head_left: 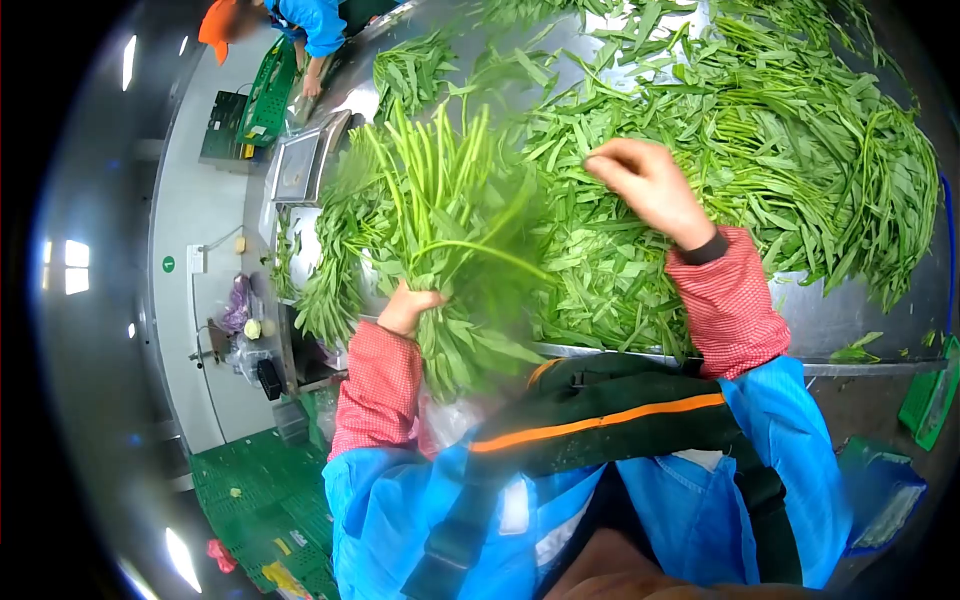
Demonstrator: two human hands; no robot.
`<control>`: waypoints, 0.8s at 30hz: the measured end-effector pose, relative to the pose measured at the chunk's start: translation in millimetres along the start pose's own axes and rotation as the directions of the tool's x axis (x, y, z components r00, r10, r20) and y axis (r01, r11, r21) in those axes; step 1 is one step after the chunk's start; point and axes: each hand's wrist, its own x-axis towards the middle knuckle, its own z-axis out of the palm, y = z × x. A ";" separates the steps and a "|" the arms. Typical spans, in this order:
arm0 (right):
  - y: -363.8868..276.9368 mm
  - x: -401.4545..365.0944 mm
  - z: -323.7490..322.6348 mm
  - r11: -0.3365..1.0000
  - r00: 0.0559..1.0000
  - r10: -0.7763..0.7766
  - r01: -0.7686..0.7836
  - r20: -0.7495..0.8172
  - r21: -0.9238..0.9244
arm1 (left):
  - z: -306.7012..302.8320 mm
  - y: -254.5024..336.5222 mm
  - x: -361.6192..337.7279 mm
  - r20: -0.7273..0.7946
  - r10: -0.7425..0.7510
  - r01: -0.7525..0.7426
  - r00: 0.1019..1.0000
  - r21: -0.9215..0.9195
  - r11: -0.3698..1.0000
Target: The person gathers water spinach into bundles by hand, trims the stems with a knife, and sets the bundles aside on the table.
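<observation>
While bunched greens (440,185) partly hide left hand (405,309) | edge blurred | coworker (312,22) cropped

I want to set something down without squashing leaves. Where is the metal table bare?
The near right strip of the metal table is mostly bare, bordered by the right sleeve, the big pile of greens and the front edge, with a few loose leaves. It is crowded below the right hand and around the bunch in the left hand.
</observation>
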 end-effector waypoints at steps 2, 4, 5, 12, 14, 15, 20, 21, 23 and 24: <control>-28.7 1.9 14.8 0.986 0.999 -0.014 0.008 -0.037 -0.167 | 11.3 5.0 -1.4 -0.014 -0.047 0.046 0.999 -0.043 0.998; -11.6 12.1 49.0 0.990 0.994 -0.099 0.095 -0.041 -0.105 | 12.5 3.8 3.6 0.084 -0.056 0.062 0.995 -0.077 0.995; -9.3 19.4 56.6 0.985 0.980 -0.168 0.170 0.108 -0.013 | 17.7 5.6 3.5 0.112 -0.044 0.058 0.993 -0.123 0.991; 31.3 15.9 -12.6 0.219 0.989 0.074 0.107 -0.126 0.970 | -3.3 -21.5 -7.0 0.093 -0.114 0.127 0.989 -0.153 0.980; 37.3 7.0 -28.5 0.165 0.994 -0.008 0.105 -0.105 0.981 | -9.8 -23.1 -12.0 0.110 -0.060 0.085 0.992 -0.235 0.968; 28.1 0.8 -25.1 0.327 1.000 0.007 0.027 -0.031 0.945 | -9.0 -19.5 -13.0 0.100 -0.062 0.088 0.993 -0.287 0.954; 30.7 -7.1 18.6 0.994 0.993 0.073 -0.080 0.096 0.071 | -30.1 -27.1 -10.3 0.200 0.038 0.040 0.979 -0.372 0.927; 31.3 -5.3 20.7 0.990 0.992 0.086 -0.096 0.096 0.104 | -40.5 -38.7 -7.8 0.185 0.040 0.035 0.982 -0.381 0.924; 33.4 -3.8 25.2 0.976 0.988 0.117 -0.133 0.097 0.173 | -49.8 -48.4 -7.7 0.206 0.074 0.024 0.976 -0.437 0.899; 33.8 -4.1 28.9 0.975 0.994 0.092 -0.103 0.067 0.198 | -47.8 -45.0 -6.7 0.241 0.115 0.016 0.964 -0.483 0.875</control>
